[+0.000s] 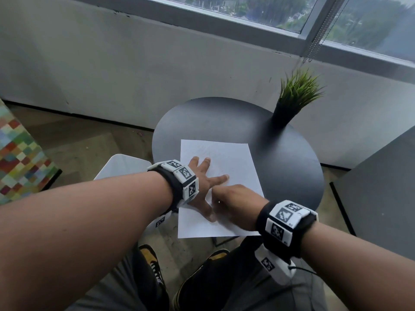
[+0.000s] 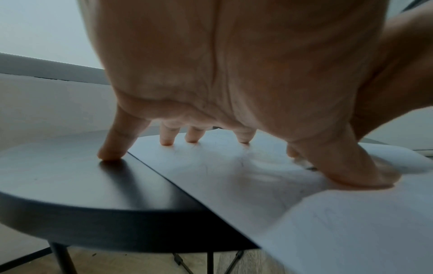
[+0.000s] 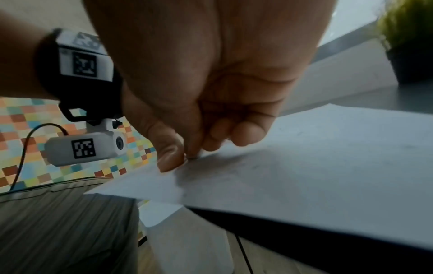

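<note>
A white sheet of paper (image 1: 231, 158) (image 2: 222, 176) (image 3: 328, 157) with faint pencil lines lies on a round black table (image 1: 280, 158) (image 2: 70, 185), its near edge hanging over the rim. My left hand (image 1: 202, 184) (image 2: 234, 74) presses on it with the fingers spread; the little finger touches bare tabletop. My right hand (image 1: 235, 205) (image 3: 211, 92) sits just right of the left thumb. Its fingers are curled, and thumb and forefinger pinch a small dark-tipped object (image 3: 192, 157) against the paper. Most of that object is hidden.
A potted grass plant (image 1: 296, 93) (image 3: 410, 46) stands at the table's far right. A white stool or bin (image 1: 121, 167) is left of the table, beside a chequered multicolour surface (image 1: 20, 153). A grey cabinet (image 1: 381, 187) stands at the right. A wall and window lie behind.
</note>
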Demonstrator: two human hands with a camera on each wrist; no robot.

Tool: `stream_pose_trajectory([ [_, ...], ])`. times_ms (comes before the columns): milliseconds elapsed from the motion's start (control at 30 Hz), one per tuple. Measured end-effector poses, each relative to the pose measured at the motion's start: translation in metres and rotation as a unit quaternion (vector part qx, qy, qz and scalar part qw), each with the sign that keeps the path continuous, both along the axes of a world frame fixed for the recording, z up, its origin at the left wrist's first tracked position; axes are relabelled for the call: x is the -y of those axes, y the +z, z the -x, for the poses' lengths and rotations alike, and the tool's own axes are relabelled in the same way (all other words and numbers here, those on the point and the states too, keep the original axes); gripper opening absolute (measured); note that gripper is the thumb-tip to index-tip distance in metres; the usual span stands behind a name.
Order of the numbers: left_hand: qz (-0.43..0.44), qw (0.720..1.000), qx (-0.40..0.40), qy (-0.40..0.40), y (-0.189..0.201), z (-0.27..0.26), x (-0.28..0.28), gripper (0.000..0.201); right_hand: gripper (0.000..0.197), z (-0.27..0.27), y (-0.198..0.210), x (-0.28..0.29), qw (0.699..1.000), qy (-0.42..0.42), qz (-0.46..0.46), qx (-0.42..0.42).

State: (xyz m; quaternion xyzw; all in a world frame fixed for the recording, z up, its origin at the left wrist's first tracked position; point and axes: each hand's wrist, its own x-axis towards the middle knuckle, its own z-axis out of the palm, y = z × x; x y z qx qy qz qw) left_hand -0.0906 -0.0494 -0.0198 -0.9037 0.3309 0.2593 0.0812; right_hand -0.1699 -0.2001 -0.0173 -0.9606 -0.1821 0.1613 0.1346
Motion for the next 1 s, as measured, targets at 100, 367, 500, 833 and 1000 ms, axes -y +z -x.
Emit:
stream_pose_trajectory([
  [100,-0.002,1.0,0.001,0.001,0.003,0.002,0.001,0.119,0.012,-0.016,0.007,0.024,0.996,-0.091,0.005,-0.011],
  [367,-0.009,1.0,-0.007,0.001,0.005,0.003,0.001,0.12,0.005,0.0,0.003,0.004,1.0,-0.006,0.002,-0.018],
  [500,-0.016,1.0,0.003,-0.004,0.006,0.004,0.003,0.12,0.005,-0.026,0.005,0.052,0.983,-0.175,0.053,0.02],
  [833,-0.009,1.0,0.001,-0.007,0.004,0.001,0.002,0.117,0.016,-0.01,-0.012,0.015,0.996,-0.079,-0.035,0.015],
  [1000,-0.011,1.0,-0.005,0.001,0.004,0.002,0.002,0.116,0.015,-0.017,0.0,0.028,0.989,-0.141,-0.044,0.015],
])
